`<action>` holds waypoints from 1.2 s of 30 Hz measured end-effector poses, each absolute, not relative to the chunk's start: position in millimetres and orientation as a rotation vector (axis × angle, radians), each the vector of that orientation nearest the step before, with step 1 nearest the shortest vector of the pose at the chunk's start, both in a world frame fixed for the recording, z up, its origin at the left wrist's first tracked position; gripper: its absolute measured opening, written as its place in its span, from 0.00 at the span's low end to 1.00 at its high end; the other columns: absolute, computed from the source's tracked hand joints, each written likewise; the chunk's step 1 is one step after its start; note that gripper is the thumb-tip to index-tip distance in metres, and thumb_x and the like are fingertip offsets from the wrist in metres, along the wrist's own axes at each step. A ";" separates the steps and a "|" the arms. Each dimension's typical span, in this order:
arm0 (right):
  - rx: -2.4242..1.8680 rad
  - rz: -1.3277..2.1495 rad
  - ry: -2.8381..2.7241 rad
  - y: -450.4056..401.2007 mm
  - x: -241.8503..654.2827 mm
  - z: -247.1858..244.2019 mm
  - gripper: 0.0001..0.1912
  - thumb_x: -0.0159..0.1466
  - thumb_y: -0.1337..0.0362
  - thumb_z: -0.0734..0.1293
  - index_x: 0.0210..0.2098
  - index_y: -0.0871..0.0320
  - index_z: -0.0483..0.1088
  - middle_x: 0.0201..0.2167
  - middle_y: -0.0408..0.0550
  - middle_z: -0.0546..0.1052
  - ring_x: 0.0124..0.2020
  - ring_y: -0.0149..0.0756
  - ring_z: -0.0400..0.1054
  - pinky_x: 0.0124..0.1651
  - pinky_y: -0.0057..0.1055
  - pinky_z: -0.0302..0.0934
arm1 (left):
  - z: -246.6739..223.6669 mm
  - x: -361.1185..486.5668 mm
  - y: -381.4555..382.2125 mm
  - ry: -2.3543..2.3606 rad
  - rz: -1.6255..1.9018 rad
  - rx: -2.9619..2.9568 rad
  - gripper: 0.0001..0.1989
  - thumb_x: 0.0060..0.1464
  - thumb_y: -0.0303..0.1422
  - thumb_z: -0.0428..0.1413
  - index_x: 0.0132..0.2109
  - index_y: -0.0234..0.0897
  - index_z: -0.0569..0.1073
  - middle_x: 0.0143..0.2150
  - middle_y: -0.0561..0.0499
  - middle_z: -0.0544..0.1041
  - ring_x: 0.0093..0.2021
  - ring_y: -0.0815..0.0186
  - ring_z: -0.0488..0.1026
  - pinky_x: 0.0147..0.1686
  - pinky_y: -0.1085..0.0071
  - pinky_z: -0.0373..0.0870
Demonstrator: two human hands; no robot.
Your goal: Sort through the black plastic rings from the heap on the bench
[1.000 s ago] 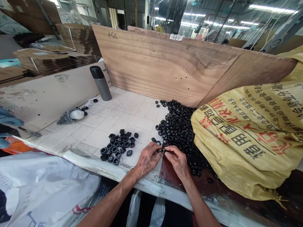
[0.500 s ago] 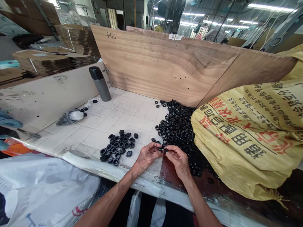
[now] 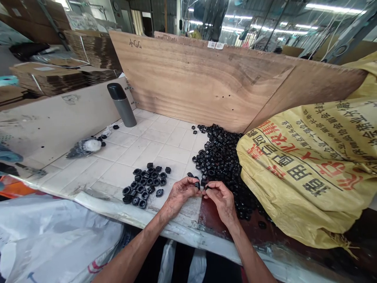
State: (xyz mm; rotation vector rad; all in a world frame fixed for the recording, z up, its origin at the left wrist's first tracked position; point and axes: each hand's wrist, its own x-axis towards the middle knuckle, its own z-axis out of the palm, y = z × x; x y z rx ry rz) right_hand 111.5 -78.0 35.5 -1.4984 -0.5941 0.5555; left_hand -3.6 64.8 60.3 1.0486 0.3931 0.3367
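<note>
My left hand point(image 3: 180, 195) pinches a small black ring-shaped part point(image 3: 197, 184) between thumb and fingers, near the table's front edge. Just right of it, my right hand point(image 3: 219, 196) is closed at the fingertips; what it holds is too small and hidden to name. The fingertips of both hands nearly meet. Behind and to the right of them spreads a large heap of black parts point(image 3: 220, 157). A smaller group of round black parts point(image 3: 150, 181) lies left of my left hand on the pale tiled surface point(image 3: 156, 135).
A grey bottle point(image 3: 125, 108) stands at the back left. Nearer the left board point(image 3: 59, 122) lies a plastic bag point(image 3: 84, 147) of dark pieces. A yellow sack point(image 3: 294, 173) rests on the right, and a tall wooden board point(image 3: 188, 78) closes off the back.
My hands have parted slightly at the fingertips, and the black part in my left hand shows more. The whole view has shifted a little.
</note>
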 end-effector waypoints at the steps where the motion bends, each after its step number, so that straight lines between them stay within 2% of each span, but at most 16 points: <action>1: -1.514 0.535 -0.620 -78.0 111.4 35.9 0.12 0.61 0.57 0.71 0.41 0.55 0.73 0.37 0.48 0.79 0.36 0.40 0.77 0.41 0.37 0.75 | 59.8 -3.3 64.5 0.390 0.334 1.058 0.15 0.50 0.35 0.65 0.44 0.35 0.76 0.33 0.52 0.79 0.33 0.66 0.77 0.43 0.66 0.73; 5: -1.556 0.458 -0.787 -79.2 111.4 38.8 0.11 0.61 0.59 0.70 0.43 0.53 0.76 0.48 0.49 0.76 0.49 0.41 0.73 0.51 0.37 0.71 | 53.9 -0.5 61.0 0.341 0.319 1.132 0.15 0.49 0.34 0.66 0.44 0.35 0.76 0.37 0.50 0.79 0.36 0.67 0.75 0.43 0.69 0.71; 8: -1.563 0.465 -0.779 -80.8 110.6 40.1 0.14 0.62 0.61 0.70 0.47 0.52 0.73 0.45 0.49 0.77 0.46 0.39 0.74 0.49 0.35 0.72 | 49.5 0.8 58.7 0.338 0.299 1.181 0.15 0.50 0.35 0.65 0.44 0.34 0.76 0.38 0.49 0.79 0.37 0.66 0.74 0.42 0.69 0.71; 10: -1.567 0.453 -0.757 -81.6 109.9 40.9 0.14 0.61 0.61 0.71 0.46 0.52 0.72 0.43 0.48 0.77 0.43 0.39 0.75 0.46 0.34 0.73 | 48.7 0.7 58.3 0.346 0.282 1.202 0.16 0.51 0.36 0.65 0.45 0.34 0.76 0.37 0.49 0.79 0.36 0.66 0.75 0.41 0.69 0.71; 14: -1.573 0.396 -0.833 -81.8 109.9 43.0 0.09 0.63 0.61 0.69 0.42 0.53 0.77 0.44 0.49 0.75 0.47 0.40 0.73 0.47 0.33 0.72 | 51.4 0.4 58.8 0.364 0.288 1.232 0.16 0.51 0.37 0.64 0.46 0.34 0.76 0.37 0.49 0.78 0.36 0.66 0.74 0.41 0.68 0.72; 18: -1.582 0.390 -0.866 -81.7 110.6 40.8 0.12 0.64 0.61 0.68 0.46 0.52 0.77 0.47 0.50 0.75 0.48 0.40 0.73 0.49 0.34 0.72 | 52.4 1.0 58.2 0.363 0.298 1.240 0.16 0.51 0.37 0.65 0.45 0.35 0.76 0.38 0.49 0.79 0.38 0.65 0.75 0.43 0.67 0.73; 23: -1.622 0.381 -0.792 -81.5 109.2 33.4 0.19 0.64 0.61 0.69 0.54 0.52 0.69 0.44 0.49 0.78 0.44 0.39 0.75 0.47 0.34 0.72 | 47.6 0.7 56.6 0.358 0.299 1.258 0.16 0.52 0.37 0.65 0.46 0.34 0.76 0.40 0.47 0.80 0.42 0.61 0.77 0.47 0.64 0.73; 25: -1.677 0.323 -0.820 -80.9 108.6 31.7 0.18 0.65 0.61 0.68 0.54 0.52 0.68 0.41 0.48 0.78 0.41 0.38 0.76 0.45 0.34 0.72 | 47.1 0.4 56.6 0.355 0.303 1.258 0.16 0.52 0.37 0.64 0.46 0.34 0.76 0.40 0.47 0.80 0.41 0.62 0.77 0.47 0.65 0.73; 29: -1.798 0.190 -0.971 -80.7 108.3 31.7 0.10 0.68 0.60 0.64 0.47 0.51 0.72 0.38 0.47 0.79 0.38 0.39 0.76 0.43 0.34 0.71 | 48.0 0.1 57.1 0.340 0.306 1.253 0.15 0.53 0.36 0.64 0.46 0.34 0.76 0.41 0.47 0.80 0.41 0.63 0.77 0.47 0.66 0.73; 32: -1.821 0.185 -1.012 -81.3 108.6 32.8 0.08 0.68 0.59 0.64 0.44 0.52 0.73 0.38 0.48 0.79 0.37 0.39 0.75 0.43 0.34 0.70 | 46.5 -0.4 57.0 0.316 0.302 1.286 0.14 0.55 0.35 0.62 0.47 0.34 0.75 0.42 0.46 0.80 0.42 0.62 0.77 0.47 0.65 0.73; 36: -1.836 0.278 -0.940 -80.2 108.6 34.8 0.08 0.68 0.58 0.64 0.42 0.53 0.72 0.30 0.44 0.77 0.28 0.36 0.72 0.32 0.29 0.68 | 44.3 -2.5 56.7 0.279 0.387 1.507 0.11 0.59 0.33 0.58 0.49 0.36 0.75 0.45 0.46 0.79 0.43 0.62 0.77 0.47 0.65 0.74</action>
